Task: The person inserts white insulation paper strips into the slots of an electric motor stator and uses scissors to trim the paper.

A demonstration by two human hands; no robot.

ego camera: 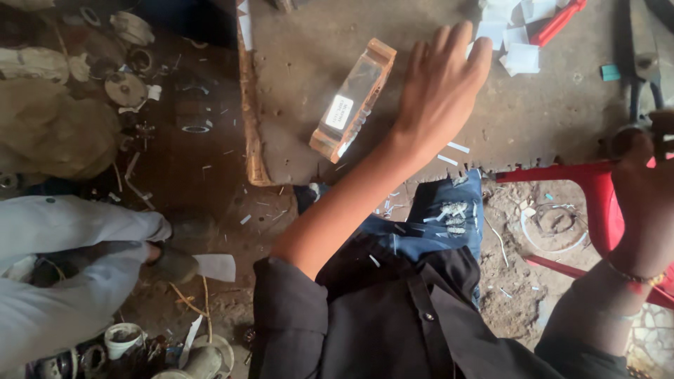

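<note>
Nearest the camera are the person's own black shirt and torn blue jeans, and off to one side a co-worker's pale sleeve over the littered dirt floor.

The right hand, a thin bracelet at its wrist, sits at the right end of the workboard, just above a red plastic stool. It seems curled around something dark at the board's near edge, but the frame cuts it off — I cannot tell whether it grips or only rests there.

The left hand lies farther in, palm down on the board, fingers spread and slack, holding nothing. Its fingertips reach toward the loose white paper slips near the far right corner.

Just beside that hand, toward the board's left edge, lies a long clear amber block with a white label on its top face — flat on the board, angled, one end close to the near edge. It looks like stiff, solid plastic or resin, likely fairly weighty for its size, with smooth faces that could be slippery and corners that might chip. The long sides at mid-length look like the surest place to pinch it.

Beyond, a red-handled tool rests at the far edge, and dark pliers lie near the right edge.
</note>
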